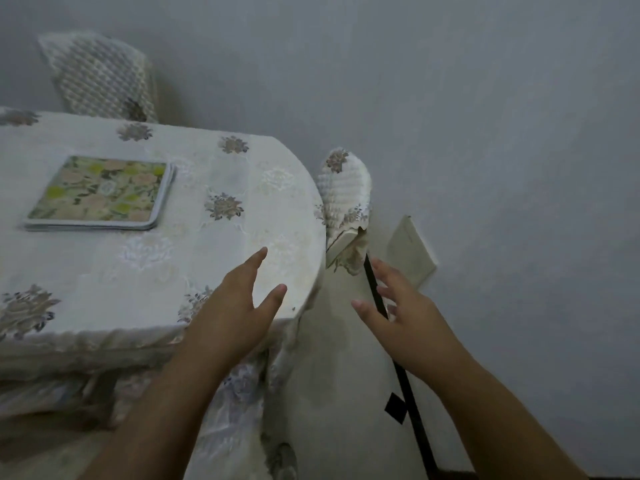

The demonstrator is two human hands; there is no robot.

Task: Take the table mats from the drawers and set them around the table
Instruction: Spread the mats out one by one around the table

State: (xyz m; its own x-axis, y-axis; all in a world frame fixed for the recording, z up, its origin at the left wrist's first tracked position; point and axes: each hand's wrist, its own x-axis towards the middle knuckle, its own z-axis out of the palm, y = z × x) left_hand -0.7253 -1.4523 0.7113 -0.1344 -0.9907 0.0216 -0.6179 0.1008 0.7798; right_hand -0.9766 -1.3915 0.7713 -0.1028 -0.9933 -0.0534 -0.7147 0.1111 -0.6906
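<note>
A small stack of floral table mats (100, 192) with pale blue borders lies on the left part of the table (214, 258), which is covered by a white cloth with grey flower prints. My left hand (235, 310) hovers over the table's rounded near-right corner, fingers spread, holding nothing. My right hand (401, 310) is off the table's right edge, above the floor, also spread and empty. Both hands are well to the right of the mats.
Two chairs with patterned fabric covers stand at the table, one at the far side (100, 76) and one at the right end (346, 195). The pale floor (339, 358) carries a black strip (405, 379). A grey wall (502, 133) runs close on the right.
</note>
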